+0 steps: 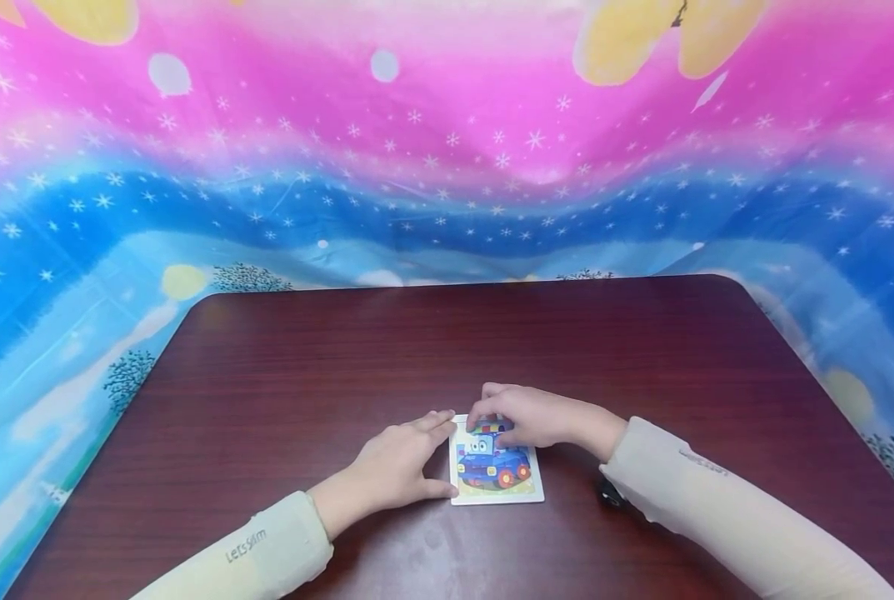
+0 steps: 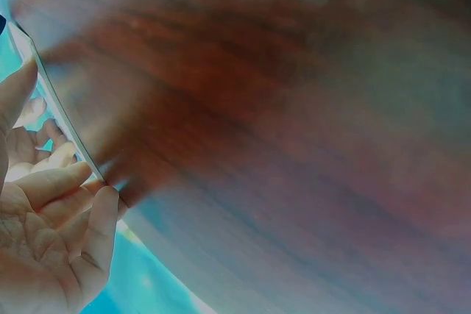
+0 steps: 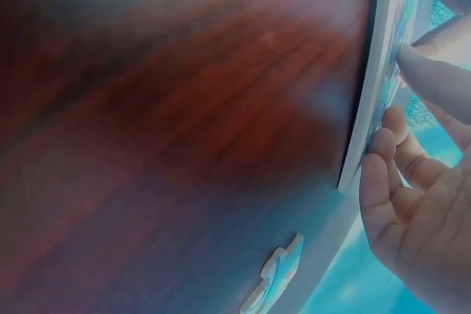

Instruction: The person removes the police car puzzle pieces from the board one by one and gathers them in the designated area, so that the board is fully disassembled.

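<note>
A small jigsaw puzzle (image 1: 491, 479) with a white border and a picture of a blue cartoon car lies flat on the dark table. My left hand (image 1: 397, 467) rests along its left side, thumb at the near corner and the other fingers, stretched out, at the far corner. Over the upper part of the picture is my right hand (image 1: 532, 417), fingers bent and fingertips right at the surface. I cannot tell whether a piece is between them. In the right wrist view the thumb (image 3: 427, 79) meets the picture side of the puzzle (image 3: 383, 71).
A loose puzzle piece (image 3: 276, 277) lies on the table past the puzzle in the right wrist view; the head view does not show it. The reddish-brown table (image 1: 304, 375) has rounded far corners. A pink and blue patterned cloth (image 1: 447, 167) hangs behind it.
</note>
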`<state>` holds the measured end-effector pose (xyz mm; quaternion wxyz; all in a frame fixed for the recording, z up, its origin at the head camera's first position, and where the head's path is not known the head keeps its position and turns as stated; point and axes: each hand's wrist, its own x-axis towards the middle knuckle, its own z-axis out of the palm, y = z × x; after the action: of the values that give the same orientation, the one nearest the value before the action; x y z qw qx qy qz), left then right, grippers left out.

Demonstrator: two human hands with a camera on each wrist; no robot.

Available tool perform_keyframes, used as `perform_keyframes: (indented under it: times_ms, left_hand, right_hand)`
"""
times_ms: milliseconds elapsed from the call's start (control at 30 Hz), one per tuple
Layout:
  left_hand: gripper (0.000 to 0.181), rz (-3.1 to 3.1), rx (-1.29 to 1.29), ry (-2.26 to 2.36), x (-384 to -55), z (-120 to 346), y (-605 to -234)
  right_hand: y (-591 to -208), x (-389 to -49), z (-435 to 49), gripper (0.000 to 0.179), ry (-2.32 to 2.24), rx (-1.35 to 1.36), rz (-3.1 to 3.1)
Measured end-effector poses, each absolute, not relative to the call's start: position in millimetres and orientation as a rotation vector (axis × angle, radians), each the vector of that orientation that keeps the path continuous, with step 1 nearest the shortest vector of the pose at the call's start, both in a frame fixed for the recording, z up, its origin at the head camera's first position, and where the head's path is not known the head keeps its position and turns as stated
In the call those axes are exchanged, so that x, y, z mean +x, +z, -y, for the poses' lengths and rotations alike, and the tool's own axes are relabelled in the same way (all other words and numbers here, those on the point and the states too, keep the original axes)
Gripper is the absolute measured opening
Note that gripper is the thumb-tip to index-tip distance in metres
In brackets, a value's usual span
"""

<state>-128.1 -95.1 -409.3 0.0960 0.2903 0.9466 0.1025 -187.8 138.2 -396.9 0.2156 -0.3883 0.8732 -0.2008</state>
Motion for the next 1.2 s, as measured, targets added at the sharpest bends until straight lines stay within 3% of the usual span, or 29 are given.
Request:
perform_keyframes:
  times_ms: [1200]
  left_hand:
    - [0.085,-2.806,0.864,0.298,-127.5,95.2,-409.2]
  right_hand:
    - [-398.6,-190.2,-136.9,0.037,-0.657,-1.006,-2.369]
